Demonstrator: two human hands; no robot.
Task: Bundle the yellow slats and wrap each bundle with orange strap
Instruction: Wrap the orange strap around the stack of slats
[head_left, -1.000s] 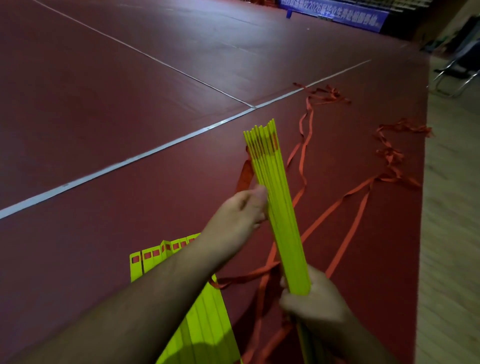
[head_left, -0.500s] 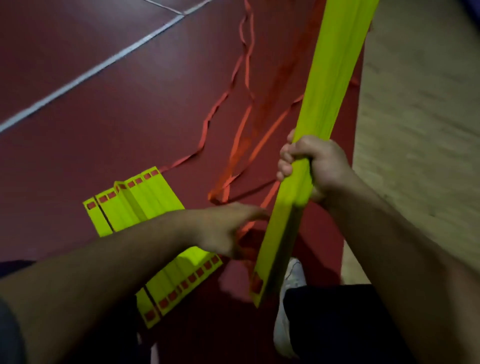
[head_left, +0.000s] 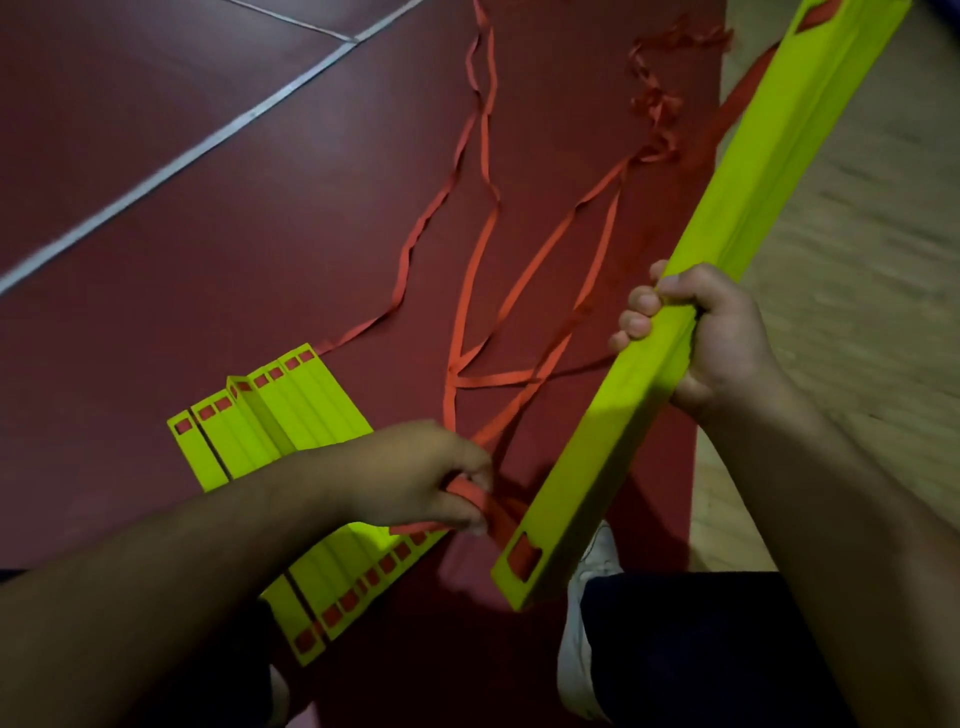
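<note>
Head view, bundle top cropped, strap tangled

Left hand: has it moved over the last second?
Yes. The left hand came off the bundle of yellow plastic slats, down to the flat yellow slats on the floor, pinching the orange fabric strap.

Loose slats left of bundle (strap between)

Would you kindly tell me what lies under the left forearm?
A fanned row of yellow slats on the red floor; the left hand and forearm cover its middle, so only both slotted ends show.
</note>
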